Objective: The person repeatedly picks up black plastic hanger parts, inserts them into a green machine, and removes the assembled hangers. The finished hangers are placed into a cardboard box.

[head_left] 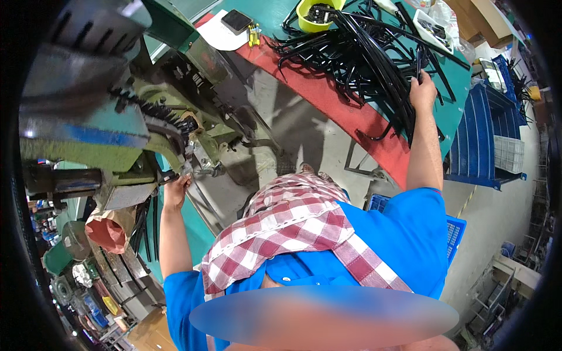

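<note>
My right hand [423, 92] is closed around a black rod [420, 63] at the right side of a large pile of glossy black rods [369, 50], many with bent ends. The pile lies on a green table with a red front strip [328, 99]. Out to the left, my left hand [176, 190] is closed with its fingers pinched, right beside the tooling of a green machine [202, 149]. Whatever those fingers hold is too small and partly hidden to name.
A yellow-green tub [314, 16] of small dark parts, a white tray [433, 32] and a phone [236, 21] lie on the table. Blue crates [483, 134] stand at right. More black rods [149, 228] rest below the machine, near a paper-lined bag [109, 230].
</note>
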`<state>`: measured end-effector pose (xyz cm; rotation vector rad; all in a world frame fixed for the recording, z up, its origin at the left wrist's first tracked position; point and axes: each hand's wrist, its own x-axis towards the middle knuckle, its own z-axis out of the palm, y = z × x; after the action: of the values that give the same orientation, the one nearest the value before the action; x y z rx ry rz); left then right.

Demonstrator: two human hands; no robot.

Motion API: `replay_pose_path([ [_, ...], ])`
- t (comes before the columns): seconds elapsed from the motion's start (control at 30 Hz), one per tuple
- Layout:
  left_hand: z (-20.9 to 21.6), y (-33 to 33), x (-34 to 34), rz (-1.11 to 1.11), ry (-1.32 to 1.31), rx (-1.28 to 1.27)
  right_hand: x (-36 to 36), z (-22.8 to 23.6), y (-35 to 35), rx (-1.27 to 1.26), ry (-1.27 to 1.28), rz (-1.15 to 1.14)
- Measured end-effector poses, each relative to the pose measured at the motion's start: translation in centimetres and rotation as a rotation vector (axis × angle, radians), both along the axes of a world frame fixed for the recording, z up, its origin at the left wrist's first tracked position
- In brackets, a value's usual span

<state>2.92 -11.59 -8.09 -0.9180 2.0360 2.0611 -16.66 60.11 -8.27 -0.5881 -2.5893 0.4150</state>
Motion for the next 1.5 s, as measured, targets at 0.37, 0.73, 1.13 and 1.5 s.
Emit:
replay_pose_path([
  [0.37, -3.3, 0.3, 1.2, -0.205, 0.008, -0.262, -3.9, 5.0, 0.9, -0.335, -0.026, 0.001],
  [0.73, -5.8, 6.0, 3.9, -0.386, -0.21, -0.051, 1.7, 2.8, 0.3, 0.228, -0.211, 0.218],
  [1.13, -6.1, 16.1, -0.6, -0.538, -0.171, -0.042, 2.1, -2.8, 1.7, 0.332, 0.006, 0.192],
  [1.5, -7.0, 19.7, 1.3, -0.443, -0.138, -0.012, -0.7, -5.2, 7.5, -0.001, -0.53, 0.298],
])
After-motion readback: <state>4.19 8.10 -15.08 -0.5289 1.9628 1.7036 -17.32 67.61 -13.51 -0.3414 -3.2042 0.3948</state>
